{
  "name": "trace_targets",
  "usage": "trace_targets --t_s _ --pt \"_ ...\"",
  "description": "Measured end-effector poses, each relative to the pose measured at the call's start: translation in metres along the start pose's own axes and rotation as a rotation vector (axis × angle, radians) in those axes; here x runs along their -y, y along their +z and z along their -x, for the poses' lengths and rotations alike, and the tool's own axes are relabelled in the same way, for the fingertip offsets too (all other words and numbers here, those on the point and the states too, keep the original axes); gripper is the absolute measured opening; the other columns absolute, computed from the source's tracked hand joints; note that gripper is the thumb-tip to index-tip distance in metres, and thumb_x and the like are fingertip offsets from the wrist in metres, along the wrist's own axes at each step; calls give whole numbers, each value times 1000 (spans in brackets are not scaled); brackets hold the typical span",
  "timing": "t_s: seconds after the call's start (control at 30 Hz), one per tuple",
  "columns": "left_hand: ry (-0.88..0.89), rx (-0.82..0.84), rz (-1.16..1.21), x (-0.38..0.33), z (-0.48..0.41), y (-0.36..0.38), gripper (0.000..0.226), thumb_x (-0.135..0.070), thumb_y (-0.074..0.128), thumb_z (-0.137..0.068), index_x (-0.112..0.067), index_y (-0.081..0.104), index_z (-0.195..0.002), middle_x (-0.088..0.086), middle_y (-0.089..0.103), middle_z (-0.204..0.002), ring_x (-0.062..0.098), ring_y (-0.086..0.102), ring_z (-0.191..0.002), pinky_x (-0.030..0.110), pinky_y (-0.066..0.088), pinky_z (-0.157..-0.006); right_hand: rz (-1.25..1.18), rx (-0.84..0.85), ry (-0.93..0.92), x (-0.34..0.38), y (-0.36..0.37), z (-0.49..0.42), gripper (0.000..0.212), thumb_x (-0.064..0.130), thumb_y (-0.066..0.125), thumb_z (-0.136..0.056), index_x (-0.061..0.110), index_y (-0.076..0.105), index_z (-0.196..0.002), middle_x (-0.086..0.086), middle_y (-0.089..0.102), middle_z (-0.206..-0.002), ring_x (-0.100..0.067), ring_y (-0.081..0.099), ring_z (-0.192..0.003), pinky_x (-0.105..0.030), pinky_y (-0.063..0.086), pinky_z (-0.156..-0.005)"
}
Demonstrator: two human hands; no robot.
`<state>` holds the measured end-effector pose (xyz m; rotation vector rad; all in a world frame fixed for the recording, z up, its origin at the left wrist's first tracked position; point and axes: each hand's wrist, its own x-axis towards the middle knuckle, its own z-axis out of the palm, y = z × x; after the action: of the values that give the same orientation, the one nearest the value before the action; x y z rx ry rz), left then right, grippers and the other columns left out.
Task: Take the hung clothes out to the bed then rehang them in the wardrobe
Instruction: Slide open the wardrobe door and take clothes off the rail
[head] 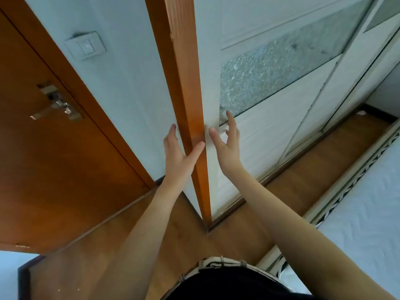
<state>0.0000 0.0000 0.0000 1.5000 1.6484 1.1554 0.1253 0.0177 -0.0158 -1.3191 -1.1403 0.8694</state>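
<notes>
Both my hands spread empty — left hand and right hand at the shut wardrobe door, twelve o'clock; no clothes out, bed at three — task barely begun.

The wardrobe is seen shut. Its sliding door is white, with a strip of bumpy glass set across it. An orange wooden post is seen at its left edge. The bed, with a white sheet, is seen near it on the right.
</notes>
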Motion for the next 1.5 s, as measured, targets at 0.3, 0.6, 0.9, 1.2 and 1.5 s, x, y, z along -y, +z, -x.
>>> trace_targets --t_s 0.3,0.6,0.9,1.2,1.5 --pt "134 -96 59 1 -19 2 73 -55 61 -81 -26 36 -143 -1 43 -143 11 51 -121 16 51 -92 13 -73 31 -6 24 -10 71 61 47 -89 53 10 -149 8 11 -163 -12 8 -149 -29 15 -108" --pt "133 -141 106 6 -19 3 71 -53 65 -79 -25 43 -140 0 49 -138 19 56 -120 43 57 -91 79 -29 0 -7 10 -28 91 56 58 -86 45 -4 -152 5 -1 -164 -12 -11 -148 -33 6 -113" --pt "183 -184 138 12 -19 6 70 -54 66 -78 -24 47 -138 -1 53 -136 18 58 -119 45 58 -88 224 -174 -110 -27 -29 -65 99 50 72 -77 40 9 -153 21 23 -156 -20 19 -149 -49 38 -109" --pt "654 -571 -138 -13 -9 18 43 -29 68 -84 -7 54 -118 17 55 -113 23 57 -98 22 50 -89 249 -187 -111 -42 -80 -117 98 55 71 -76 43 11 -153 18 24 -157 -11 22 -146 -45 39 -111" --pt "477 85 65 -96 -98 177 41 -23 58 -91 -5 53 -127 6 53 -122 13 54 -113 30 46 -99 323 -208 -116 -81 -141 -193 110 76 60 -68 30 11 -155 -1 16 -162 -17 23 -147 -44 38 -110"
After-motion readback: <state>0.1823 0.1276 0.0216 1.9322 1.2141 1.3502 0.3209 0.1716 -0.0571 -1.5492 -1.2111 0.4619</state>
